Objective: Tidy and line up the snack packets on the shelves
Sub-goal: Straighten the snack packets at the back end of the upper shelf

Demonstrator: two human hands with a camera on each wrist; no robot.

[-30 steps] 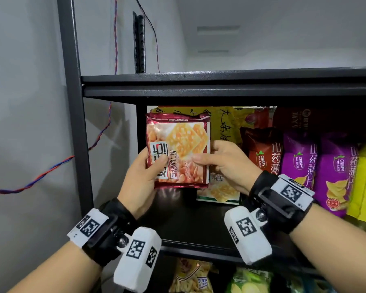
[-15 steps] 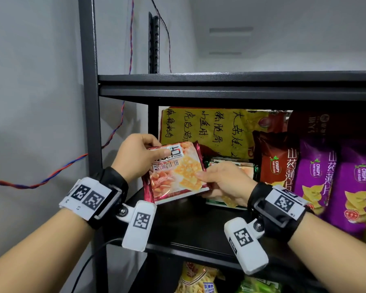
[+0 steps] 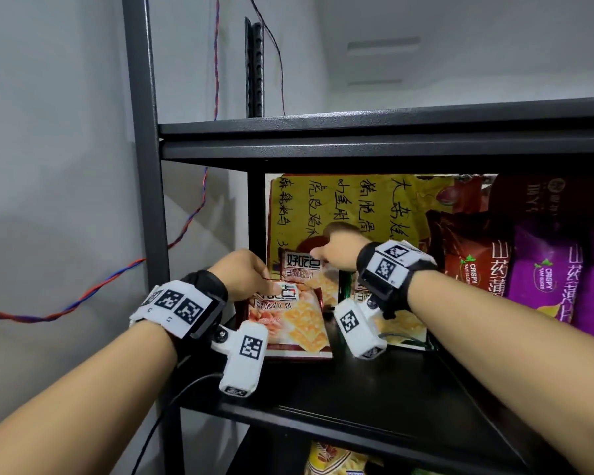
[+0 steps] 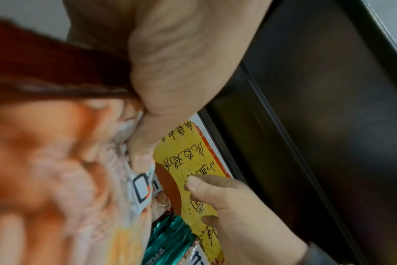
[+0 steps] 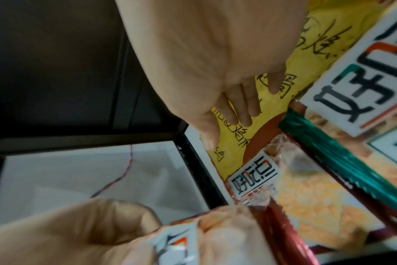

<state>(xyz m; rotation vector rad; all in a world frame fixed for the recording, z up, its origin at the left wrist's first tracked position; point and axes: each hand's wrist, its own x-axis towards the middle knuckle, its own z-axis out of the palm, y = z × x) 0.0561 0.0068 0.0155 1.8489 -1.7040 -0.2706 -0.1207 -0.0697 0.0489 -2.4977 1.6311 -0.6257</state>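
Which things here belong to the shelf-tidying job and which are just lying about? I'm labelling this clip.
Belonging to the job:
red cracker packet, gripped by the left hand
second red cracker packet behind it
right hand, fingers flat against the yellow handwritten bag
purple yam crisp packets
shelf

Just there:
red-blue twisted wire
wall

A stockroom or small shop corner: a black metal shelving unit (image 3: 357, 132) against a bare white wall (image 3: 48, 166), snack packets (image 3: 546, 269) standing in rows beyond the right hand (image 3: 340, 248), with a loose twisted wire (image 3: 83, 303) left of the left hand (image 3: 244, 275).
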